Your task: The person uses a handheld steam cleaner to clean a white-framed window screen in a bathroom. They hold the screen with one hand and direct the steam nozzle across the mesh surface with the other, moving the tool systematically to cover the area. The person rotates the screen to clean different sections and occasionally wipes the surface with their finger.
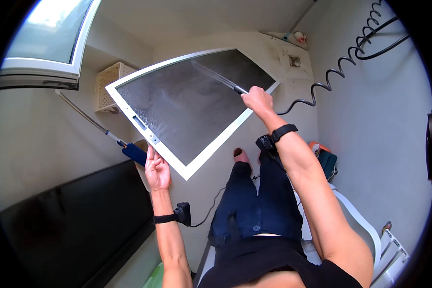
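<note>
A window screen (204, 108) with a white frame and dark mesh is tilted in front of me. My left hand (157, 172) grips its lower left edge, below a small latch (140, 123), with fingers partly hidden behind the frame. Over the right part of the screen, my right hand (258, 100) is closed around a spray nozzle (240, 90). Pale streaks of water leave its tip toward the mesh, where wet patches show at the left. A black coiled hose (317, 86) runs from the right wall and disappears near my right wrist.
A cream perforated basket (111, 89) sits behind the screen's left corner. A blue-handled pole (134, 152) leans nearby. At lower left stands a large black panel (72, 225). A floor squeegee (287, 37) lies by a drain (294, 61) at the back. An open window (43, 65) juts in at upper left.
</note>
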